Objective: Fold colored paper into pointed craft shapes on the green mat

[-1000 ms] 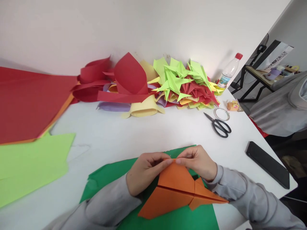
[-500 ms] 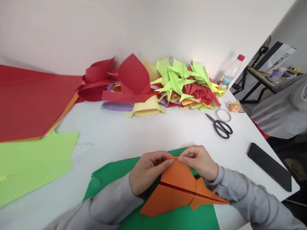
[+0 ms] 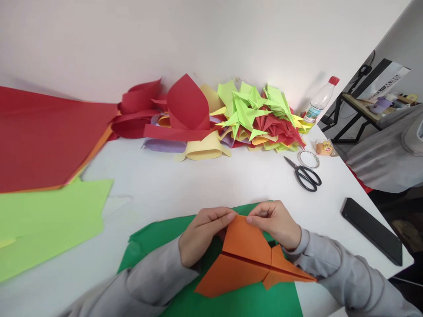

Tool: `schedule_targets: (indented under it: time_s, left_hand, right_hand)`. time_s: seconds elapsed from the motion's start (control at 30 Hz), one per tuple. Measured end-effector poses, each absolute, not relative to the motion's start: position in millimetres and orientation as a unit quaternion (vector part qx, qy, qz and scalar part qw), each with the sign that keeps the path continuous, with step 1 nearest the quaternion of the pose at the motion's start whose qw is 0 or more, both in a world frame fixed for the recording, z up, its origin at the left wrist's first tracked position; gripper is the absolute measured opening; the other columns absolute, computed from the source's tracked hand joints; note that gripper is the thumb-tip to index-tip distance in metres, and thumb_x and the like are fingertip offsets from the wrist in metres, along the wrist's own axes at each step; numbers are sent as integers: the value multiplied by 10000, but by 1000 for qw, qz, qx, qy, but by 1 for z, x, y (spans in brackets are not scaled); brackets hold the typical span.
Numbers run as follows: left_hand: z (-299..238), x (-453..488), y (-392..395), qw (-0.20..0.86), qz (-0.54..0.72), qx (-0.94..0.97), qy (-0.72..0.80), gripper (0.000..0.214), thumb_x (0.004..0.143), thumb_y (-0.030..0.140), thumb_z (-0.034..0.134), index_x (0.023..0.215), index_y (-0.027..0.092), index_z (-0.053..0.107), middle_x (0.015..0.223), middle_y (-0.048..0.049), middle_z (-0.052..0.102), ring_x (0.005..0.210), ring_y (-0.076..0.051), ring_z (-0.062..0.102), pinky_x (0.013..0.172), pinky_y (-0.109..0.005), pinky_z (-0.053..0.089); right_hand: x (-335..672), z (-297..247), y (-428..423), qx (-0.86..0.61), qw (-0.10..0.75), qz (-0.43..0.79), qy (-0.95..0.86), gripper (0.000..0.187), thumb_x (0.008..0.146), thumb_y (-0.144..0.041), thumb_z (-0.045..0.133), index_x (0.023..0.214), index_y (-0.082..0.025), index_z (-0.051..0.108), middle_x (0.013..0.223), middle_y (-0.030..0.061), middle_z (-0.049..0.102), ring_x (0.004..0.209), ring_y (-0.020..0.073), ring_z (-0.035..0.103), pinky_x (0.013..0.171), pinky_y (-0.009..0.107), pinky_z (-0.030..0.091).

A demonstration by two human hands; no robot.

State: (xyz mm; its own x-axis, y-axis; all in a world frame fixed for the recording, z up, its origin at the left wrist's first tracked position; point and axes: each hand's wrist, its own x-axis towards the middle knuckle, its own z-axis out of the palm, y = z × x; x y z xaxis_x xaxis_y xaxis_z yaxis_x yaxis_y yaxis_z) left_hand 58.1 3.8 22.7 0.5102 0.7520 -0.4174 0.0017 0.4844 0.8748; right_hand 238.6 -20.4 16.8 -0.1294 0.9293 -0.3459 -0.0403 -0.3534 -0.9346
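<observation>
A folded sheet of orange paper is tilted up above a green paper sheet, its long point reaching right to my sleeve. My left hand pinches the left end of its short top edge between thumb and fingers. At the right end of that same edge, my right hand pinches the paper too. Creases and flaps run across the lower half of the orange piece. My left fingers hide part of the paper's left side.
Folded paper shapes are heaped along the wall. Red sheets and light green sheets lie left. On the right are scissors, a tape roll, a wrapped snack, a bottle and a black phone.
My left thumb has shifted slightly up and left at the paper's top edge, and the small strip folded there no longer shows. The view has moved slightly; my right hand keeps its pinch.
</observation>
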Motion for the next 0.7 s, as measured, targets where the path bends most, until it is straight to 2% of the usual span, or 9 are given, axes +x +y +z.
schedule_targets:
  time_s: [0.17,0.33,0.5,0.7]
  left_hand:
    - [20,58,4,763,257,408,430,354,715,475,688,667,126,657,574,-22,600,540,-131,527,512,-238,393]
    - [20,59,6,738,256,451,431,525,771,620,555,710,114,678,599,-62,630,552,-164,555,531,-275,422]
    - [20,60,9,680,231,555,419,383,687,536,666,694,153,664,603,-3,589,574,-136,495,539,-250,383]
    - [22,61,8,656,230,593,406,316,713,481,616,652,172,636,580,18,537,563,-123,441,524,-235,358]
  right_hand:
    - [239,17,-21,-539,388,626,-409,350,556,-461,806,616,-143,672,546,-2,631,485,82,513,485,219,406]
    - [238,17,-20,-541,381,629,-409,407,553,-525,786,611,-143,658,556,2,630,490,85,511,492,227,404]
    - [239,15,-20,-540,364,619,-439,400,595,-512,768,617,-133,639,480,-40,530,443,48,382,434,200,283]
    - [239,16,-20,-527,356,624,-454,392,570,-493,787,601,-138,623,472,-56,479,457,46,341,439,208,238]
